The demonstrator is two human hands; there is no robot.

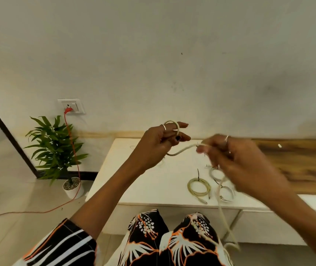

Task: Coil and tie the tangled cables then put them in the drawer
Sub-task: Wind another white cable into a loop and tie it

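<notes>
Trailing cord: an orange cord (71, 135) runs from a red plug in the wall socket (71, 106), down behind the potted plant (57, 148) and across the floor at far left.
Left hand: the left hand (159, 143) is raised above the worktop, fingers curled round a small loop of the cream cable (184, 149); the loop arches over the index and middle fingers, and a ring shows on one finger.
Cable in work: from that loop the cream cable sags, then crosses to the right hand; below the right hand a long blurred length hangs past the worktop edge and ends near the person's right knee.
Right hand: the right hand (235, 160) is motion-blurred, held just right of the left hand and a little lower, its fingertips pinching the cable; it also wears a ring.
Worktop: the white worktop (134, 181) stands against the wall, with a wood-grain surface (297, 166) adjoining on the right.
Finished coils: a greenish coil (199, 187) with a dark tie lies on the worktop; just right of it lie two white coils (227, 192), partly hidden by the hanging cable and right hand.
Lap: patterned black, white and orange clothing fills the bottom centre.
</notes>
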